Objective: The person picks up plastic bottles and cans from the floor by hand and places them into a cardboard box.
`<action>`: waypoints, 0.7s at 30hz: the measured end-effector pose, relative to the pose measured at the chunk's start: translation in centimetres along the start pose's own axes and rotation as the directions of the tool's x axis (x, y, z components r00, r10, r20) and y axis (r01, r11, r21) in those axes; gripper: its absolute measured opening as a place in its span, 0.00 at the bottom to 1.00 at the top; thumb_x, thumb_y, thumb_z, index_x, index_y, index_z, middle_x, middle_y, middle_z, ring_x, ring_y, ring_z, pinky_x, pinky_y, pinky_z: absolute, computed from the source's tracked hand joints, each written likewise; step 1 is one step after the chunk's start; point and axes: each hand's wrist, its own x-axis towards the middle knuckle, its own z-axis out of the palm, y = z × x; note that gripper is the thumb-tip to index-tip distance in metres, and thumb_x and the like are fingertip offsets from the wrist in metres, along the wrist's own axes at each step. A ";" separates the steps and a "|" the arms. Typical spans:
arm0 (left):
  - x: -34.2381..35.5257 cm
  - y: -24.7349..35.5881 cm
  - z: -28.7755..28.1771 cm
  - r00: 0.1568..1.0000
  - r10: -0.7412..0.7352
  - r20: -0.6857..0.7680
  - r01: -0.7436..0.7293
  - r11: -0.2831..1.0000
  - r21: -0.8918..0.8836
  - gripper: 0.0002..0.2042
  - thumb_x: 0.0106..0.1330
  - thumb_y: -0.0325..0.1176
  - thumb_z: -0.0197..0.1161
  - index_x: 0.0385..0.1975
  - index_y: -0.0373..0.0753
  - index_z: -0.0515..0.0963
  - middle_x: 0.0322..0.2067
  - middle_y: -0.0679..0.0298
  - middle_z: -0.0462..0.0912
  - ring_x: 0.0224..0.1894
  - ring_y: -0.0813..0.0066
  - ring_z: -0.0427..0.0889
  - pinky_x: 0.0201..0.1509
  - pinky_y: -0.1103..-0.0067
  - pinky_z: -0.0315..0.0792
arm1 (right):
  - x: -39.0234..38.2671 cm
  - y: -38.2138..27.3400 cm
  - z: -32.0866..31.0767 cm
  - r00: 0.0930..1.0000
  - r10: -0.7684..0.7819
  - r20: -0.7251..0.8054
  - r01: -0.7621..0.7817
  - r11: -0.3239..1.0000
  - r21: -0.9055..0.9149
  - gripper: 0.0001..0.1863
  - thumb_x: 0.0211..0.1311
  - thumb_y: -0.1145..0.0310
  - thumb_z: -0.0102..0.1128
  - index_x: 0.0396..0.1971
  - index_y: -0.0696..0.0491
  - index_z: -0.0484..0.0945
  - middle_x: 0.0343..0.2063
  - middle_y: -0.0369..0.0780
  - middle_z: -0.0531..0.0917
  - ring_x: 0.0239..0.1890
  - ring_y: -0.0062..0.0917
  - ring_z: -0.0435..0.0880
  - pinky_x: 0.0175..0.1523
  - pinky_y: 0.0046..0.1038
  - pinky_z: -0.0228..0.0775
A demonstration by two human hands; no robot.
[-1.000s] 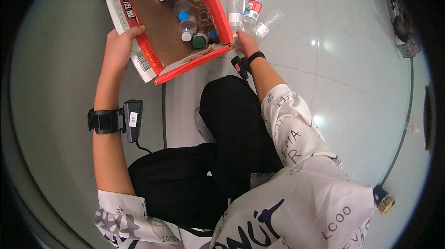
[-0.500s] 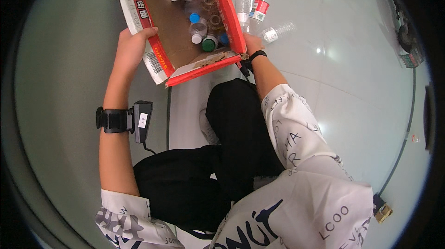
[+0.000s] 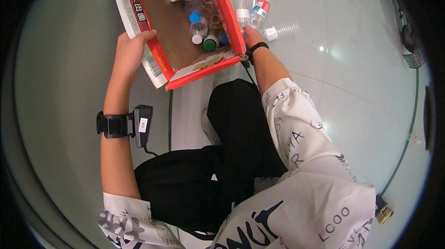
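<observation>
Plastic bottles (image 3: 200,15) in cardboard box (image 3: 153,61)

Glossy tiled floor (image 3: 361,91); brass object (image 3: 384,213) at lower right.

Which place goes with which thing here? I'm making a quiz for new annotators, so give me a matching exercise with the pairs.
Things:
1. green-capped bottle
2. red-labelled bottle
3. left hand
4. right hand

Places:
a. on the floor, right of the box
b. gripping the box's left flap
c. inside the cardboard box, near its front wall
d. at the box's right front corner, beside the floor bottles

Pairs: 1-c, 2-a, 3-b, 4-d
</observation>
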 end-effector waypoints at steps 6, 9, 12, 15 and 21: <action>-0.4 0.2 0.7 1.000 -0.018 -0.009 0.018 1.000 0.016 0.17 0.53 0.32 0.59 0.40 0.26 0.73 0.37 0.54 0.79 0.38 0.68 0.77 0.46 0.76 0.68 | 2.4 2.0 1.0 0.999 0.054 -0.005 -0.053 0.986 0.158 0.19 0.55 0.53 0.48 0.41 0.45 0.77 0.45 0.45 0.78 0.51 0.42 0.73 0.58 0.43 0.51; -0.1 0.0 1.3 1.000 -0.020 0.014 0.021 1.000 -0.022 0.17 0.53 0.31 0.59 0.40 0.27 0.73 0.37 0.54 0.79 0.38 0.68 0.77 0.46 0.76 0.68 | 3.0 2.8 0.2 0.980 0.197 0.026 -0.196 0.934 0.300 0.20 0.53 0.52 0.49 0.42 0.45 0.78 0.46 0.45 0.78 0.51 0.43 0.72 0.59 0.43 0.49; -0.8 -0.5 -0.3 0.999 -0.040 -0.022 0.040 0.999 0.007 0.16 0.53 0.31 0.59 0.40 0.27 0.74 0.36 0.54 0.79 0.38 0.69 0.77 0.46 0.76 0.68 | 0.3 -1.2 1.2 0.966 0.253 0.049 -0.257 0.945 0.203 0.23 0.50 0.51 0.52 0.43 0.49 0.77 0.47 0.46 0.77 0.52 0.43 0.72 0.58 0.42 0.51; -0.7 -0.3 0.3 1.000 -0.015 -0.009 0.015 1.000 -0.015 0.16 0.53 0.31 0.59 0.39 0.27 0.74 0.36 0.55 0.79 0.37 0.69 0.77 0.46 0.77 0.68 | 0.0 -1.4 -0.3 0.945 0.323 -0.047 -0.315 0.941 0.124 0.28 0.47 0.50 0.54 0.43 0.56 0.76 0.46 0.49 0.77 0.53 0.44 0.71 0.57 0.41 0.56; -0.7 -0.1 0.1 0.999 -0.036 -0.026 0.037 0.999 0.022 0.16 0.53 0.31 0.59 0.39 0.28 0.74 0.35 0.56 0.79 0.37 0.70 0.77 0.45 0.77 0.68 | -2.2 -1.8 -3.4 0.913 0.406 0.025 -0.359 0.775 0.521 0.23 0.46 0.57 0.62 0.38 0.60 0.76 0.38 0.44 0.79 0.44 0.35 0.75 0.45 0.35 0.67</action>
